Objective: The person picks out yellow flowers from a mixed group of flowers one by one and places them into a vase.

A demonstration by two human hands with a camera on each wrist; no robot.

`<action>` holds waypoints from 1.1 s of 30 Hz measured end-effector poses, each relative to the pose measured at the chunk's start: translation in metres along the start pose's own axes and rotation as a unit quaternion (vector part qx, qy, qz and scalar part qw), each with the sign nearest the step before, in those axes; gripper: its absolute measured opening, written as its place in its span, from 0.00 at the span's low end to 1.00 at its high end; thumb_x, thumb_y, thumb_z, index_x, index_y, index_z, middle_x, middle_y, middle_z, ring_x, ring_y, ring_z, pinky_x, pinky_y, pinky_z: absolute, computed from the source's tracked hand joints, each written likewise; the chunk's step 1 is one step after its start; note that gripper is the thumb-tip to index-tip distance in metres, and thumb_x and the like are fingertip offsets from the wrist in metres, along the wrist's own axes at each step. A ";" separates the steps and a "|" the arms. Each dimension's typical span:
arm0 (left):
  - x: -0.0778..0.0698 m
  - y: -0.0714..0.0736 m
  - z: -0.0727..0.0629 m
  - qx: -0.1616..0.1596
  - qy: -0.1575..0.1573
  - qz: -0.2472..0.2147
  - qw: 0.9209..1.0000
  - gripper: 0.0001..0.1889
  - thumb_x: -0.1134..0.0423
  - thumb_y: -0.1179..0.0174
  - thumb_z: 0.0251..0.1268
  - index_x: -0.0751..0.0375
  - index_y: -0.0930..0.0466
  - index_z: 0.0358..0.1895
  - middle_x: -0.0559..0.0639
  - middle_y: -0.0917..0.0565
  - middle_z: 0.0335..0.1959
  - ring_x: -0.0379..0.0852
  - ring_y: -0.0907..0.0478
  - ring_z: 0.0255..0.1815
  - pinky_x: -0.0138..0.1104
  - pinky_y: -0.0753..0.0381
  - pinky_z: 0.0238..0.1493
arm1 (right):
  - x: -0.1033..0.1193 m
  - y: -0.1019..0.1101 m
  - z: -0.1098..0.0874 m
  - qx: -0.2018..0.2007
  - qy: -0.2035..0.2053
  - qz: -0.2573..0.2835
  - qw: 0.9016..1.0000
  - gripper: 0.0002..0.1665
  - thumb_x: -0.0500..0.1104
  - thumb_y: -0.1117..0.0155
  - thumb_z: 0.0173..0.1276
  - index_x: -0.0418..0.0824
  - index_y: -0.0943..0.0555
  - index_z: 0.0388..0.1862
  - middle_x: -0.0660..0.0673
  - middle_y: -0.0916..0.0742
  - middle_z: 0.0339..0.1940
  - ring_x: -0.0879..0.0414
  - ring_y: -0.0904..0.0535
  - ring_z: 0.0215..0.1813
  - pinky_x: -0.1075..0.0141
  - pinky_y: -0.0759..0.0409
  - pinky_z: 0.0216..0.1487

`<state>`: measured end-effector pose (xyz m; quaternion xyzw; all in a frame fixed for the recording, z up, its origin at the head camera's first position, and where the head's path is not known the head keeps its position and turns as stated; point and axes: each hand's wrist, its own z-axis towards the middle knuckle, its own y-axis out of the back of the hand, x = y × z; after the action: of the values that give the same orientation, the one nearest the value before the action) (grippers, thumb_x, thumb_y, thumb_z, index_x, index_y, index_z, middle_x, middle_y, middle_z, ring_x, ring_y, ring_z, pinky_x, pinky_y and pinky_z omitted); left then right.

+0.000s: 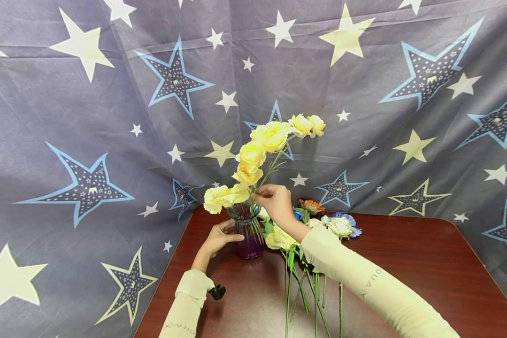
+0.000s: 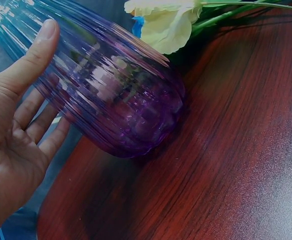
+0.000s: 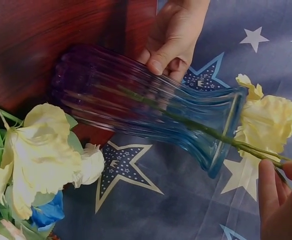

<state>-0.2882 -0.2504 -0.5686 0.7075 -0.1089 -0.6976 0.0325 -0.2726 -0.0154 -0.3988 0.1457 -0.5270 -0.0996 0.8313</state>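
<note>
A ribbed glass vase (image 1: 249,241), blue at the rim and purple at the base, stands near the table's left edge. My left hand (image 1: 219,238) holds its side, with the thumb (image 2: 41,50) along the near face and the fingers behind. Above the rim, my right hand (image 1: 276,204) pinches the green stem (image 3: 198,126) of a yellow artificial flower spray (image 1: 272,136). That stem runs through the vase mouth and down inside the glass. One ruffled yellow bloom (image 1: 226,197) hangs over the rim on the left.
Right of the vase lies a pile of artificial flowers, with a pale yellow bloom (image 1: 280,238), an orange one (image 1: 311,206) and a white one (image 1: 340,226). Their green stems (image 1: 316,305) point toward the front of the brown table (image 1: 405,263). A star-patterned cloth (image 1: 363,117) hangs behind.
</note>
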 end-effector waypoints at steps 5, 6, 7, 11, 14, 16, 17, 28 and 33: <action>0.000 -0.001 0.000 -0.001 -0.002 0.001 1.000 0.39 0.69 0.25 0.56 0.72 0.31 0.72 0.71 0.26 0.70 0.66 0.27 0.71 0.52 0.25 0.71 | -0.004 -0.003 -0.001 0.002 -0.008 -0.009 1.000 0.04 0.39 0.27 0.66 0.39 0.10 0.33 0.42 0.08 0.29 0.55 0.13 0.30 0.66 0.16 0.32; 0.000 -0.001 0.000 0.000 -0.001 0.000 1.000 0.39 0.70 0.25 0.56 0.72 0.31 0.72 0.71 0.26 0.70 0.66 0.27 0.71 0.52 0.25 0.70 | -0.004 -0.004 -0.001 0.003 -0.010 -0.008 1.000 0.04 0.40 0.27 0.66 0.39 0.10 0.33 0.42 0.08 0.29 0.54 0.12 0.30 0.66 0.17 0.32; 0.000 -0.001 -0.001 -0.001 0.000 0.000 1.000 0.39 0.70 0.25 0.56 0.72 0.31 0.72 0.71 0.26 0.70 0.66 0.27 0.71 0.52 0.25 0.70 | -0.004 -0.004 -0.001 0.003 -0.010 -0.009 1.000 0.05 0.40 0.27 0.66 0.39 0.10 0.33 0.42 0.08 0.29 0.54 0.12 0.30 0.67 0.17 0.31; -0.002 -0.002 -0.002 -0.003 0.004 0.002 1.000 0.40 0.70 0.25 0.55 0.72 0.31 0.72 0.70 0.26 0.70 0.65 0.27 0.71 0.52 0.25 0.70 | -0.005 -0.004 -0.001 0.004 -0.011 -0.008 1.000 0.05 0.39 0.26 0.66 0.38 0.10 0.33 0.42 0.08 0.29 0.53 0.12 0.30 0.67 0.16 0.31; -0.003 -0.002 -0.003 -0.003 0.006 0.001 1.000 0.40 0.69 0.24 0.55 0.72 0.32 0.72 0.70 0.27 0.70 0.66 0.28 0.72 0.52 0.25 0.71 | -0.006 -0.005 -0.001 0.010 -0.012 -0.006 1.000 0.04 0.38 0.27 0.66 0.38 0.10 0.33 0.41 0.08 0.29 0.52 0.11 0.30 0.66 0.14 0.32; -0.003 -0.002 -0.003 -0.003 0.004 0.003 1.000 0.40 0.69 0.25 0.56 0.72 0.32 0.72 0.71 0.27 0.70 0.66 0.28 0.71 0.53 0.25 0.71 | -0.006 -0.005 0.000 0.018 -0.019 0.001 1.000 0.04 0.37 0.27 0.66 0.37 0.10 0.34 0.40 0.08 0.30 0.50 0.10 0.31 0.65 0.12 0.34; -0.003 -0.002 -0.003 -0.003 0.002 0.005 1.000 0.40 0.69 0.25 0.56 0.72 0.32 0.73 0.71 0.27 0.70 0.66 0.28 0.71 0.53 0.25 0.71 | -0.006 -0.006 0.000 0.022 -0.022 0.005 0.999 0.04 0.37 0.28 0.66 0.36 0.10 0.35 0.39 0.08 0.30 0.50 0.10 0.32 0.65 0.12 0.35; -0.001 -0.002 0.000 -0.001 -0.003 0.002 1.000 0.39 0.70 0.26 0.57 0.73 0.31 0.72 0.71 0.25 0.69 0.66 0.28 0.71 0.52 0.25 0.71 | -0.007 -0.013 0.006 0.041 -0.058 0.014 0.997 0.06 0.36 0.27 0.66 0.32 0.10 0.33 0.35 0.09 0.30 0.44 0.10 0.31 0.64 0.11 0.33; 0.001 -0.002 0.000 0.001 -0.019 -0.001 1.000 0.41 0.64 0.22 0.54 0.72 0.30 0.71 0.71 0.24 0.68 0.65 0.26 0.70 0.49 0.22 0.69 | -0.010 -0.017 0.008 0.038 -0.054 0.001 0.998 0.06 0.36 0.27 0.65 0.33 0.10 0.32 0.36 0.09 0.29 0.43 0.10 0.31 0.64 0.11 0.32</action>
<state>-0.2883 -0.2482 -0.5697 0.6945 -0.1089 -0.7107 0.0289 -0.2839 -0.0294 -0.4099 0.1714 -0.5745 -0.0864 0.7957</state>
